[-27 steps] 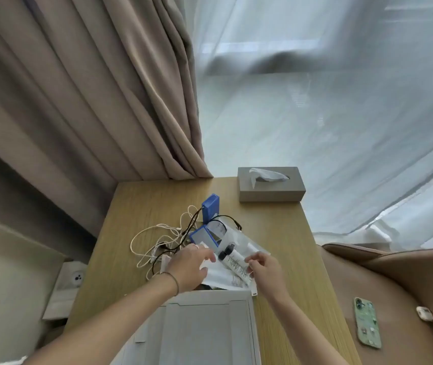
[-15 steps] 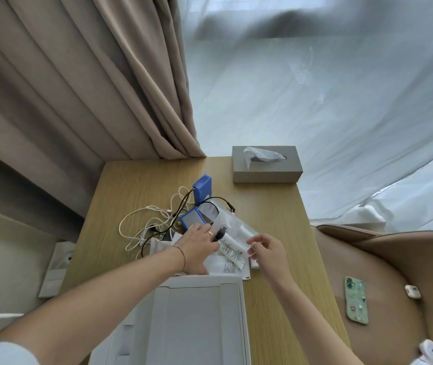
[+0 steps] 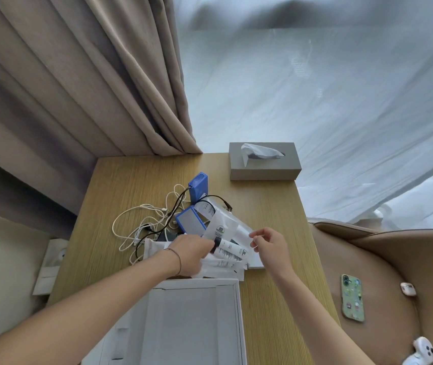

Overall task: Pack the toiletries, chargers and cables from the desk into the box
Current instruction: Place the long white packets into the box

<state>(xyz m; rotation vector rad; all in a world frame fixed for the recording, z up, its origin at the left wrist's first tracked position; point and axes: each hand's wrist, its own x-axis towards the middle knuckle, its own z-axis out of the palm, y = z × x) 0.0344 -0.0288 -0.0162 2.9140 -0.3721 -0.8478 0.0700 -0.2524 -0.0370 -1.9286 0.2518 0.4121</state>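
- Worktop (image 3: 268, 219): wooden, narrow. Curtain (image 3: 78, 88) hangs at its far left corner; tissue box (image 3: 264, 165) sits at the far right edge. Bare wood shows along the left edge and between the tissue box and the pile.
- Box (image 3: 191, 325): white, open, at the near edge, its far rim just beside the pile of items.
- Right of the worktop, a tan seat carries a phone (image 3: 352, 301), well apart from the pile.
- Left hand (image 3: 190, 250): fingers curled, closed around the dark-capped end of a white tube (image 3: 229, 252).
- Right hand (image 3: 269, 242): thumb and forefinger pinching the edge of a clear pouch (image 3: 223, 225); other fingers loosely bent.
- Tube lies tilted across flat white packets (image 3: 223, 264) mid-worktop.
- Behind: two blue chargers (image 3: 198, 187), one upright, one flat; white cables (image 3: 136, 225) and a black cable tangled to their left.
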